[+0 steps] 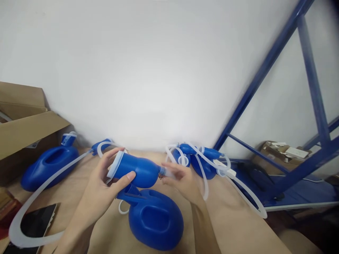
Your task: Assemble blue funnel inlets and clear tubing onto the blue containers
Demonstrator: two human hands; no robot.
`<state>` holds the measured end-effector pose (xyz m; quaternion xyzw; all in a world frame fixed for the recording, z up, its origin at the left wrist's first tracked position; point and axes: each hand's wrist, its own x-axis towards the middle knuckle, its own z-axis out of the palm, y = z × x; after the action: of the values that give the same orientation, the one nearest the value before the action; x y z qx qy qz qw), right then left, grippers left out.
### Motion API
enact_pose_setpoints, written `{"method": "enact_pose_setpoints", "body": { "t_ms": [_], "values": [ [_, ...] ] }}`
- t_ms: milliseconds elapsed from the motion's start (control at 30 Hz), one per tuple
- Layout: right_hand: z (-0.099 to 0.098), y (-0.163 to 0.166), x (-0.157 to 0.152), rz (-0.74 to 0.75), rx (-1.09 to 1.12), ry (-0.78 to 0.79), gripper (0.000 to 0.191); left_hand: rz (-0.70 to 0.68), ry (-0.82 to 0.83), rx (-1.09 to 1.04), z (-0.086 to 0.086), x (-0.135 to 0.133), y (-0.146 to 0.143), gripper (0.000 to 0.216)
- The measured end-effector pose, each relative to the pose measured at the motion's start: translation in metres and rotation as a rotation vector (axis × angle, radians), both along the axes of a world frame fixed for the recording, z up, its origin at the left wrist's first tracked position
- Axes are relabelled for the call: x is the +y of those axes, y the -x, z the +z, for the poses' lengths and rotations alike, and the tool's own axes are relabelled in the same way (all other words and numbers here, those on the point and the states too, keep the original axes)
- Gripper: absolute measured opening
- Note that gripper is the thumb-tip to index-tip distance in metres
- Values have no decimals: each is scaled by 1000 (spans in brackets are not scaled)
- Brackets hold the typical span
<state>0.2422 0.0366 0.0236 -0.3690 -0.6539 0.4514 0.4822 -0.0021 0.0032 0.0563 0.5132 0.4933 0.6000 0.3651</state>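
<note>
My left hand (107, 180) is wrapped around a blue funnel-shaped cup (140, 170) by its wide, white-rimmed end. The cup lies sideways in the air, its narrow neck pointing right. At that neck, the fingers of my right hand (182, 178) close on a translucent white hose end (168, 173). A small metal clip (160, 175) shows beside these fingers. Just below the cup, a blue plastic urinal bottle (157, 220) with a moulded handle lies on the brown surface. A small white ring (123, 208) is partly hidden behind the bottle.
Another blue bottle (50, 165) stands left, with a long white hose (34, 204) curving over a phone (39, 220). More blue bottles and cups (203, 167) with hoses lie at the back right. A cardboard box (29, 130) is left; a blue metal frame (254, 84) rises right.
</note>
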Motion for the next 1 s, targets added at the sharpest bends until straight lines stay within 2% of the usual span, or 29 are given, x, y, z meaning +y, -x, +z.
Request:
{"method": "enact_pose_setpoints", "body": {
  "t_ms": [200,333,467,567,633,800,900,1000],
  "values": [
    [-10,9,5,-97,98,-37,26,-19,-72,91,-14,11,4,70],
    [-12,15,10,-208,49,-181,25,43,-7,45,-12,17,-1,69],
    [-17,17,11,-316,8,-383,26,30,84,-9,-7,20,-5,75],
    [-16,16,10,-353,-3,-410,26,45,102,-48,-5,18,-9,74],
    [-15,11,9,-290,0,-349,24,69,104,-67,-4,14,-10,72],
    [-15,-12,7,121,70,-86,38,54,82,-59,-3,9,-12,72],
    [-15,-18,5,140,93,-44,43,46,29,-52,-6,8,-14,73],
    [-9,-15,0,50,4,-90,44,56,-27,-12,-13,10,-18,75]
  ]
}}
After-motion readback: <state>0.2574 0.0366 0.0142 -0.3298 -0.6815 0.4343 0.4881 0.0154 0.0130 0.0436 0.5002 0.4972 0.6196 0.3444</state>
